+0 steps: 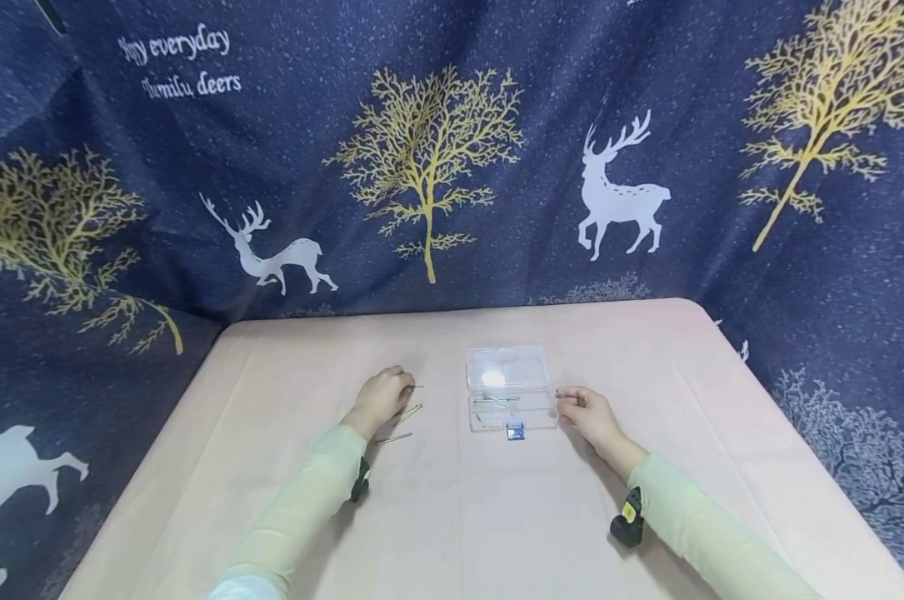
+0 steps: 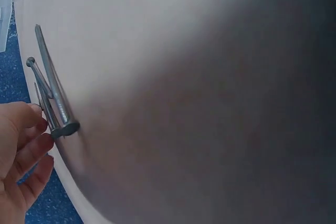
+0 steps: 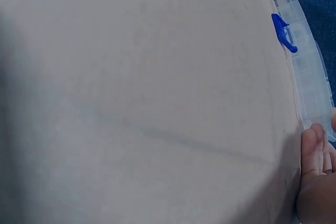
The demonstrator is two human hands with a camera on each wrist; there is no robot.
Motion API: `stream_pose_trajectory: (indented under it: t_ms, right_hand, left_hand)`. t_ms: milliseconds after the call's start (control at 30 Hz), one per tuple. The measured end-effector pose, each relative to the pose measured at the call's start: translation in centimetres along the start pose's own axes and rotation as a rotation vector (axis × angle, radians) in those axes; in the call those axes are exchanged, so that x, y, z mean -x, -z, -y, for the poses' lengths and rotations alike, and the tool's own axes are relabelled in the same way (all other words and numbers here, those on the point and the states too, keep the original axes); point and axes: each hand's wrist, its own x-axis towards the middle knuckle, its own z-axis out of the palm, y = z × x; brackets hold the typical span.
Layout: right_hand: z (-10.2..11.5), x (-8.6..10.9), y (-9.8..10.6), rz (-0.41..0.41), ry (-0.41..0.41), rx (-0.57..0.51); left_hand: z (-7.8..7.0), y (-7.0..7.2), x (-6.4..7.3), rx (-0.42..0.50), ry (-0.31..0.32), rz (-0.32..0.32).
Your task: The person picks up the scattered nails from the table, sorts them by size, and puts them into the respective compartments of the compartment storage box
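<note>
My left hand [image 1: 382, 395] is low over the table at the left, thumb and forefinger pinching a thin nail whose end sticks out to the right. Close by its fingers lie several loose metal nails [image 1: 394, 438]; in the left wrist view a long nail [image 2: 51, 72] with a broad flat head lies across others. A clear plastic box [image 1: 476, 412] stands with its lid raised back, a few nails [image 1: 500, 399] in its compartments. At the box's right end is my right hand [image 1: 592, 419], its fingers loosely extended, fingertips right at the box wall.
A blue latch [image 1: 515, 431] hangs from the box's front edge. The table [image 1: 496, 517] has a pale pink cover. Behind it rises a dark blue cloth [image 1: 437, 308] printed with deer and trees. Each wrist wears a black camera [image 1: 627, 518].
</note>
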Motion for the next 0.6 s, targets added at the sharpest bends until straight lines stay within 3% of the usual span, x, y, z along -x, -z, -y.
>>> stream_pose_trajectory:
  t_ms: [600]
  right_hand:
    - [0.08, -0.01, -0.14, -0.007, 0.003, -0.018]
  left_hand:
    - [0.35, 0.06, -0.12, -0.044, -0.010, -0.062]
